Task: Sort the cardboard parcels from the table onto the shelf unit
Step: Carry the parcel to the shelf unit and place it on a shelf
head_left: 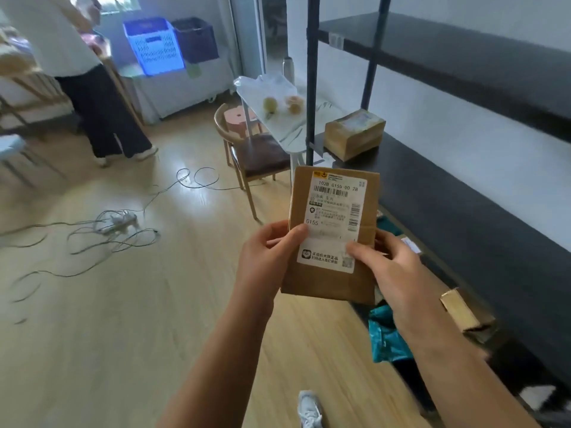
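I hold a flat cardboard parcel (332,282) with a white shipping label in front of me, label facing up. My left hand (267,257) grips its left edge, thumb on the label. My right hand (389,267) grips its right edge, thumb on the label's lower corner. The dark shelf unit (448,186) runs along the wall on the right. A taped cardboard parcel (353,137) sits at the far end of its middle shelf. Lower down on the unit lie a small cardboard box (463,313) and a teal bag (387,338).
A wooden chair (253,156) and a narrow white table (278,118) with fruit stand past the shelf unit's post. Cables and a power strip (117,222) sprawl over the wooden floor at left. Another person (92,88) stands at far left. Blue and dark crates (154,44) stand at the back.
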`<state>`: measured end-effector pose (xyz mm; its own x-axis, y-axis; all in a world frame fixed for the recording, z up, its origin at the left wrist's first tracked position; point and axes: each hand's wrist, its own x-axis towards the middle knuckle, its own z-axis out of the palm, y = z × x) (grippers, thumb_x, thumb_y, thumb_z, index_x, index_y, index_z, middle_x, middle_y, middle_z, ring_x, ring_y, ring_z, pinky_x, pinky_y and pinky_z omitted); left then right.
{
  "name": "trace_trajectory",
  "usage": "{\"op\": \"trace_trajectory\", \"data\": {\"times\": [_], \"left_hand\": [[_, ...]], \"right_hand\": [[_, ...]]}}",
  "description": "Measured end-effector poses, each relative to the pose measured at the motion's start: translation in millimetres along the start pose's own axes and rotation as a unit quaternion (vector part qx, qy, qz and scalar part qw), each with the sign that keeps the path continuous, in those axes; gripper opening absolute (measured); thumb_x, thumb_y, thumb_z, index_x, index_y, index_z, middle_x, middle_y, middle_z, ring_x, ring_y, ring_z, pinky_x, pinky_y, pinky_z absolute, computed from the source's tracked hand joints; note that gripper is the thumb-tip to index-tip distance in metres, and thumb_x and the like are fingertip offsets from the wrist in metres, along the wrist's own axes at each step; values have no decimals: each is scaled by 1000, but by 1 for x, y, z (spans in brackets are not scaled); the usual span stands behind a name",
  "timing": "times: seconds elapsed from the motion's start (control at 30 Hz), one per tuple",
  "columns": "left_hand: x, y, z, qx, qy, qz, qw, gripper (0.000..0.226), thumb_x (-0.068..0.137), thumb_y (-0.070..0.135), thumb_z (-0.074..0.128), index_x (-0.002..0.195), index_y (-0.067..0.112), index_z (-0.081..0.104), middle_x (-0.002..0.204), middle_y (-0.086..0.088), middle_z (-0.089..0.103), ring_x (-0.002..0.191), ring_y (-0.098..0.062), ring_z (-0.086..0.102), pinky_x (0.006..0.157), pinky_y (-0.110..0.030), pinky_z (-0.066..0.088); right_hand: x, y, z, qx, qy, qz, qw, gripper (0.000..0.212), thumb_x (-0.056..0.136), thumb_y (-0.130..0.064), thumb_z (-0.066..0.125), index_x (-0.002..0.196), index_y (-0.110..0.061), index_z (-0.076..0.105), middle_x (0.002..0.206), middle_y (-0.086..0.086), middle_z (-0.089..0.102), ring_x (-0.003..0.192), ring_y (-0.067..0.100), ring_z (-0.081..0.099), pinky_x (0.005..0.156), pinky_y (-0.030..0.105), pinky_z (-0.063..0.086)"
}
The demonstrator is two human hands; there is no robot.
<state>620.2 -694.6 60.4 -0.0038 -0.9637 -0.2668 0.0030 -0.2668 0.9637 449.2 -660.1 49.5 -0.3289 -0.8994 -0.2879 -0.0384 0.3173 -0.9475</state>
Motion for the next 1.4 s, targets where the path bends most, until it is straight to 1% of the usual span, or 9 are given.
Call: {"op": "trace_trajectory", "data": {"times": [0.3,0.5,0.73,0.87,1.0,1.13,1.2,1.27,1.4], "left_hand": [[112,38,-50,-33,13,33,999,24,90,21,69,112,17,74,91,2,80,80,-7,76,64,-17,57],[207,63,-82,-22,-19,40,999,23,88,23,71,110,18,74,95,2,80,85,-9,76,67,-19,57],[318,111,-114,7,-92,28,995,32,82,28,77,109,14,67,91,0,78,77,-7,76,60,-17,56],[366,141,-109,47,-139,37,988,31,79,34,78,104,19,66,87,3,79,79,-10,77,69,-29,62],[395,169,-85,57,-180,44,981,32,80,35,78,105,20,66,90,1,78,82,-12,77,75,-37,64],[418,198,-52,37,-211,70,974,28,80,37,77,102,22,68,85,4,79,78,-10,77,73,-35,63],[426,214,-33,22,-222,85,971,25,81,37,76,101,24,68,81,8,79,72,-7,76,64,-28,62],[432,232,-14,1,-235,106,966,21,83,33,75,100,22,68,77,8,78,66,-4,75,56,-23,59],[444,260,19,0,-256,154,954,17,85,30,74,100,23,70,81,5,78,70,-7,75,62,-26,62]], "right_hand": [[104,-60,79,-13,-50,-31,998,35,86,-30,72,119,-27,61,95,-8,71,76,2,67,45,7,47],[166,-90,135,-12,-8,-35,999,40,83,-32,74,120,-29,62,104,-3,74,91,15,71,75,32,59],[222,-128,196,27,91,-33,995,36,82,-35,75,117,-32,65,96,-9,76,82,8,73,66,23,54],[243,-149,211,42,142,-47,988,37,82,-38,73,117,-34,64,97,-11,76,81,3,72,64,19,51],[262,-173,202,23,191,-62,979,32,84,-40,70,115,-35,63,96,-14,74,79,-3,68,50,9,48],[284,-203,180,10,236,-100,967,31,83,-43,70,112,-37,61,93,-18,71,75,-7,68,50,9,47],[295,-215,167,9,256,-129,958,29,83,-43,69,110,-37,61,94,-17,70,74,-9,67,49,8,47],[305,-229,155,15,277,-154,948,31,82,-44,70,110,-37,60,99,-16,71,83,-3,67,58,13,50],[323,-251,129,14,315,-201,928,36,82,-43,71,115,-35,62,100,-18,71,83,-12,66,57,9,50]]}}
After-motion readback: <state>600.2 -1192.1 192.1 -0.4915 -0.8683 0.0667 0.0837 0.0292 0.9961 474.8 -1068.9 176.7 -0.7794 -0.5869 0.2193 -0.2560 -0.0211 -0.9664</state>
